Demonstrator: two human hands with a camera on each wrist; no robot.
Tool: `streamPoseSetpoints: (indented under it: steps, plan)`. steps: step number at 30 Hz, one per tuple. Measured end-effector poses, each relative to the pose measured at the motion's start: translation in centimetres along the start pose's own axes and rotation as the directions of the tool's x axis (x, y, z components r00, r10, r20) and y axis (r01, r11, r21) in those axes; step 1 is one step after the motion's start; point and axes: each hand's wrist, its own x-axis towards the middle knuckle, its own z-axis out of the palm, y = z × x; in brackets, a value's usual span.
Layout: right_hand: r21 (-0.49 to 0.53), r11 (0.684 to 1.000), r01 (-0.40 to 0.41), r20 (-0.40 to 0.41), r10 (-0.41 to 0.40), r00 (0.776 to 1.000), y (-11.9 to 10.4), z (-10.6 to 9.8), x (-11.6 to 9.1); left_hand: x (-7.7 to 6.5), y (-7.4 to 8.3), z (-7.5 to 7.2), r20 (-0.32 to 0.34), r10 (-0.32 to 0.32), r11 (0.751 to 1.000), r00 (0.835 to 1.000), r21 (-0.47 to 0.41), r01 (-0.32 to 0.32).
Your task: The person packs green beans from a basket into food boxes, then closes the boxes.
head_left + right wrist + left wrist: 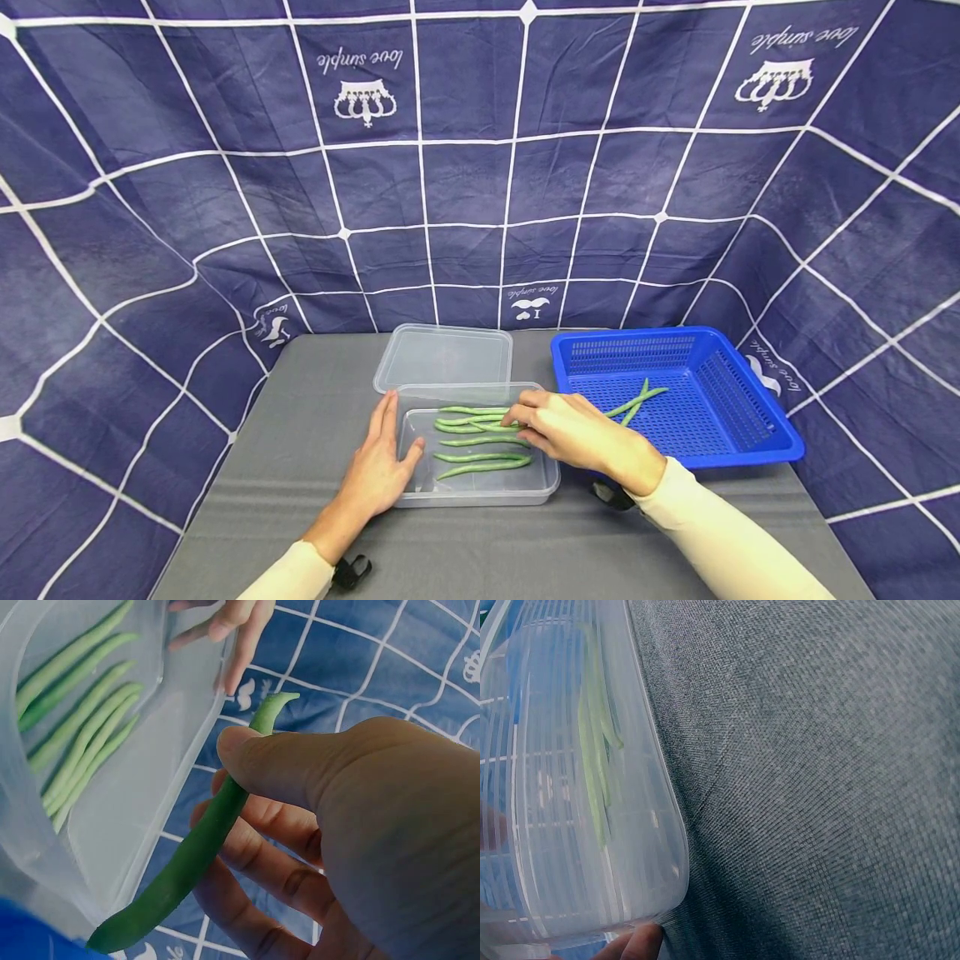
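Note:
A clear plastic container sits on the grey table with several green beans laid side by side in it. My right hand is over its right part. In the right wrist view, that hand pinches one green bean between thumb and fingers, the bean slanting down toward the container's side. On the left, my left hand rests against the container's left wall, fingers extended and thumb reaching over the rim. Its fingertips show at the container's edge in the left wrist view.
To the right stands a blue perforated basket holding a few more green beans. A clear flat lid lies behind the container. Blue cloth with white lines hangs around the back and sides of the table.

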Motion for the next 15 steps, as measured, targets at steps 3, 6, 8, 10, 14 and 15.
streamPoseSetpoints:
  steps: [3,6,8,10,14,15]
  plan:
    - [0.0,1.0,0.016,-0.003,-0.016,1.0,-0.3,0.3,0.2,0.0,0.0,0.0,0.002,0.0,1.0,1.0,0.008,0.0]
    - [0.003,1.0,0.023,0.003,-0.023,1.0,-0.6,0.5,0.5,0.0,0.1,0.0,0.003,0.0,1.0,1.0,0.013,0.0]
    - [0.007,1.0,0.028,0.011,-0.028,1.0,-0.8,0.6,0.6,0.0,0.1,0.0,0.004,-0.002,1.0,1.0,0.013,0.002]
    - [0.009,0.999,0.034,0.016,-0.034,0.999,-1.0,0.8,0.7,0.0,0.1,-0.1,0.005,-0.003,1.0,1.0,0.012,0.003]
    - [0.01,0.999,0.05,0.011,-0.05,0.999,-1.2,1.1,0.9,0.0,0.2,0.0,0.003,-0.002,1.0,1.0,0.009,0.002]
    - [0.012,0.998,0.054,0.01,-0.054,0.998,-1.3,1.2,1.0,0.0,0.2,0.0,0.001,-0.002,1.0,1.0,0.008,0.002]
